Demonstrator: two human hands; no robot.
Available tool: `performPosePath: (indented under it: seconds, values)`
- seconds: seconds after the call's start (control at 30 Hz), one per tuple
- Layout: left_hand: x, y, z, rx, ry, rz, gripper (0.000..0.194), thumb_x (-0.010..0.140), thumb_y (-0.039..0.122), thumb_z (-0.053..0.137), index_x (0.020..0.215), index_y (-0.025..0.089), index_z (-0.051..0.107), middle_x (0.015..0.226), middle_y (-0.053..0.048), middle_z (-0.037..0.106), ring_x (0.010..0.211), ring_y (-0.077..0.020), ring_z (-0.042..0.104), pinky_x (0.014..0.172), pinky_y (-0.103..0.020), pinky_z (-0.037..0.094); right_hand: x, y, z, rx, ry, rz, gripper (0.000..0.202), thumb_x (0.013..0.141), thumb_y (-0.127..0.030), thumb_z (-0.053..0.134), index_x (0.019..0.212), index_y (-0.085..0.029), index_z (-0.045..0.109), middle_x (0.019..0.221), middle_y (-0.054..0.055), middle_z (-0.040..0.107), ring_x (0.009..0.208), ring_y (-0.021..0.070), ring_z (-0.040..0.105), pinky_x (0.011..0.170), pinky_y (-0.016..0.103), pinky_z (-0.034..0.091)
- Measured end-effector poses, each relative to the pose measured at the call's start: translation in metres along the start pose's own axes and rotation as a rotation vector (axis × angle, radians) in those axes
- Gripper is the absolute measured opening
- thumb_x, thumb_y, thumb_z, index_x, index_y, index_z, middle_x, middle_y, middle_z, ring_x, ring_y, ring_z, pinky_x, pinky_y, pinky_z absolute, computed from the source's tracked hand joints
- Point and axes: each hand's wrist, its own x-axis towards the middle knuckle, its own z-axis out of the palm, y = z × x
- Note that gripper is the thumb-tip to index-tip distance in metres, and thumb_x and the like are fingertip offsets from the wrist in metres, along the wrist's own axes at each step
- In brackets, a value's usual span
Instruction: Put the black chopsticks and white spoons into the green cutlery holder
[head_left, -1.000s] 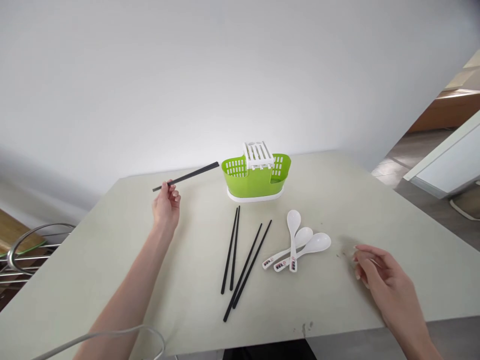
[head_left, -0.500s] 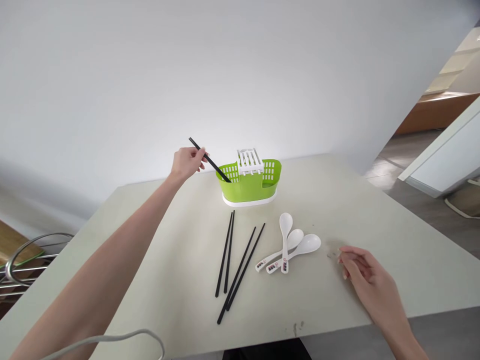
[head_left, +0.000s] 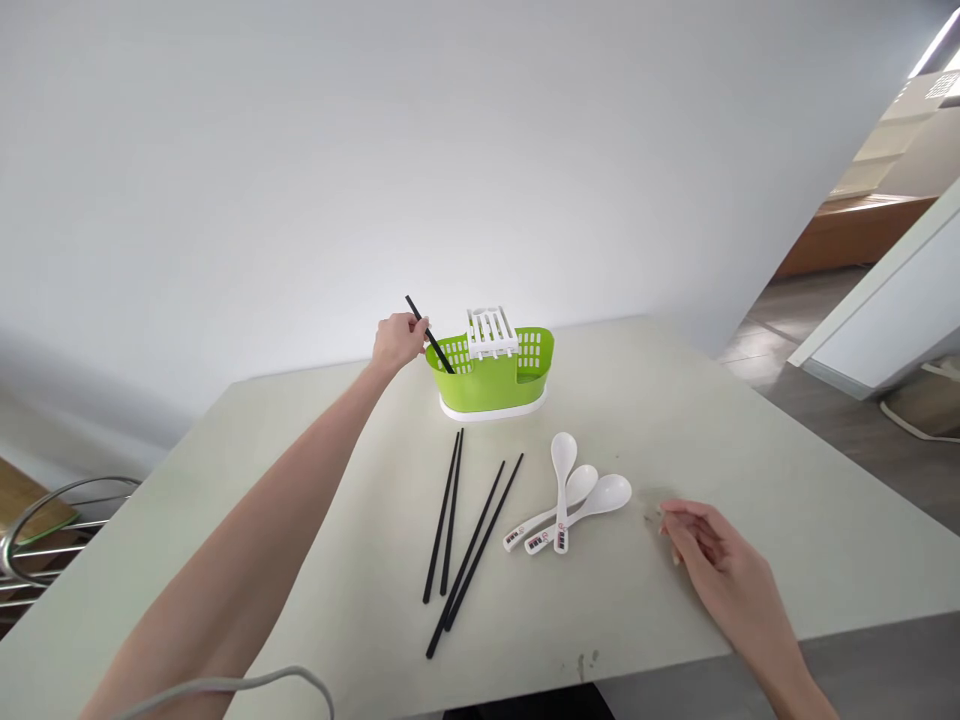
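Note:
My left hand (head_left: 400, 341) is closed around the upper part of a black chopstick (head_left: 439, 352); whether a second one lies against it I cannot tell. The chopstick slants down into the left compartment of a green utensil basket (head_left: 491, 390) with a white base and a white slatted middle piece (head_left: 493, 333). Its lower end is hidden inside. My right hand (head_left: 716, 565) hovers low at or just above the table, right of the spoons, fingers loosely curled and apart, holding nothing. Three white spoons (head_left: 564, 455) lie crossed near it.
Several more black chopsticks (head_left: 480, 545) lie in two pairs on the pale table (head_left: 360, 570), left of the spoons. A wall (head_left: 480, 180) stands behind the basket. A grey cable (head_left: 247, 682) crosses the near left, and a metal rack (head_left: 45, 560) stands beyond the left edge.
My left hand has moved right and slightly down, closer to the basket, and the chopstick stands steeper and reaches in further. My right hand still rests in nearly the same place.

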Motion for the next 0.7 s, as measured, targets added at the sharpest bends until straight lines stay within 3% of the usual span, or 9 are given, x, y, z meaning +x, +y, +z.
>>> performPosePath:
  seconds: [0.23, 0.43, 0.53, 0.63, 0.7]
  values:
    - [-0.008, -0.019, 0.007, -0.04, 0.026, -0.051, 0.027, 0.1, 0.042, 0.059, 0.097, 0.017, 0.07, 0.097, -0.011, 0.079, 0.071, -0.0207, 0.072, 0.074, -0.034, 0.054, 0.0, -0.003, -0.001, -0.018, -0.006, 0.013, 0.049, 0.087, -0.066, 0.063, 0.107, -0.022, 0.07, 0.086, 0.007, 0.075, 0.066, 0.0193, 0.066, 0.059, 0.027, 0.054]
    - [-0.042, -0.045, 0.021, -0.063, 0.115, -0.094, 0.037, 0.106, 0.05, 0.043, 0.11, 0.019, 0.062, 0.098, -0.011, 0.076, 0.079, -0.0218, 0.069, 0.076, -0.033, 0.05, 0.0, -0.005, -0.001, -0.035, 0.009, -0.003, 0.048, 0.087, -0.066, 0.063, 0.104, -0.022, 0.071, 0.08, 0.005, 0.072, 0.065, 0.0192, 0.064, 0.058, 0.027, 0.052]
    - [-0.071, -0.06, 0.03, -0.023, -0.001, -0.087, 0.038, 0.105, 0.05, 0.042, 0.096, 0.021, 0.064, 0.086, -0.009, 0.074, 0.076, -0.0234, 0.067, 0.074, -0.033, 0.047, 0.0, -0.003, -0.001, -0.052, 0.009, -0.004, 0.047, 0.088, -0.065, 0.063, 0.105, -0.022, 0.071, 0.081, 0.005, 0.073, 0.066, 0.0191, 0.064, 0.059, 0.027, 0.051]
    - [-0.103, -0.069, 0.039, -0.006, -0.167, -0.047, 0.035, 0.096, 0.048, 0.058, 0.073, 0.024, 0.064, 0.076, -0.006, 0.072, 0.073, -0.0244, 0.066, 0.07, -0.033, 0.044, 0.001, 0.0, -0.001, -0.065, 0.002, 0.015, 0.045, 0.088, -0.063, 0.062, 0.107, -0.023, 0.071, 0.087, 0.005, 0.074, 0.069, 0.0189, 0.065, 0.061, 0.027, 0.052]
    - [-0.124, -0.07, 0.045, 0.022, -0.252, -0.015, 0.036, 0.091, 0.051, 0.063, 0.067, 0.025, 0.062, 0.074, -0.006, 0.071, 0.07, -0.0252, 0.064, 0.067, -0.034, 0.042, 0.001, 0.001, -0.001, -0.065, 0.002, 0.022, 0.045, 0.087, -0.062, 0.063, 0.108, -0.023, 0.071, 0.089, 0.005, 0.075, 0.07, 0.0188, 0.065, 0.063, 0.028, 0.053]
